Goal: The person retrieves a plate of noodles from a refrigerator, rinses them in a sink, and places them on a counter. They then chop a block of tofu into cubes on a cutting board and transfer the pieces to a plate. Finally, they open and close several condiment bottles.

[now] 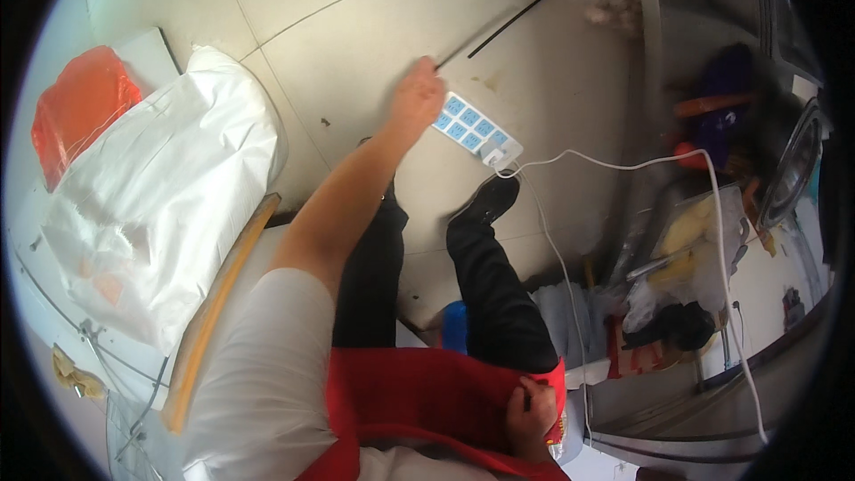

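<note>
My left hand (419, 99) reaches out over the tiled floor, its fingers closed around the near end of a thin dark rod (449, 57) that blurs towards the far end. A sharper thin black rod (514, 21) lies to the right of it, roughly parallel. Just beside my left hand is a white power strip (475, 125) with blue socket faces and a white plug (494, 153) in its near end; whether the hand touches the strip is unclear. My right hand (532, 407) rests with bent fingers on the red apron (427, 387) over my lap, holding nothing visible.
A white cord (624, 166) runs right from the strip. At left lie a large white sack (167, 174), a red plastic bag (83, 113) and a wooden edge (220, 307). My black shoe (494, 197) is near the strip. Clear plastic bags (681, 254) crowd the right.
</note>
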The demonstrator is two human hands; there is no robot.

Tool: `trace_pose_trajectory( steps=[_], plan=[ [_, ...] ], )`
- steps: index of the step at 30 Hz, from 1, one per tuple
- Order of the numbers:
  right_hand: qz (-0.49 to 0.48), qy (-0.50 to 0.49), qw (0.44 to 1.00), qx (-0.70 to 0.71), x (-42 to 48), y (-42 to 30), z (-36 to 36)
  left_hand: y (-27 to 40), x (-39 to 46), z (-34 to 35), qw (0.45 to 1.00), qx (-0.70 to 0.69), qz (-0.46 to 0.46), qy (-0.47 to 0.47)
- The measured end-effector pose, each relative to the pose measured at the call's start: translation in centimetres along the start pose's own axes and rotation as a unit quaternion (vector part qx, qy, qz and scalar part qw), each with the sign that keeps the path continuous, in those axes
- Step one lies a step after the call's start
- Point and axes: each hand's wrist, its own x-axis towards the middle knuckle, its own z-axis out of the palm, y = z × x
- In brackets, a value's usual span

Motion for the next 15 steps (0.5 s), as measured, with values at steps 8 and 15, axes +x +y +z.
trace_pose_trajectory(
  steps=[8,15],
  plan=[
    [0.036,0.002,0.999,0.014,1.5,-0.1,0.3,7.9,10.5,6.4,0.982,0.182,-0.054,-0.009],
    [0.022,-0.057,0.996,-0.068,0.9,-1.9,-1.1,13.0,4.2,-5.1,0.971,0.159,-0.059,-0.171]
  ],
)
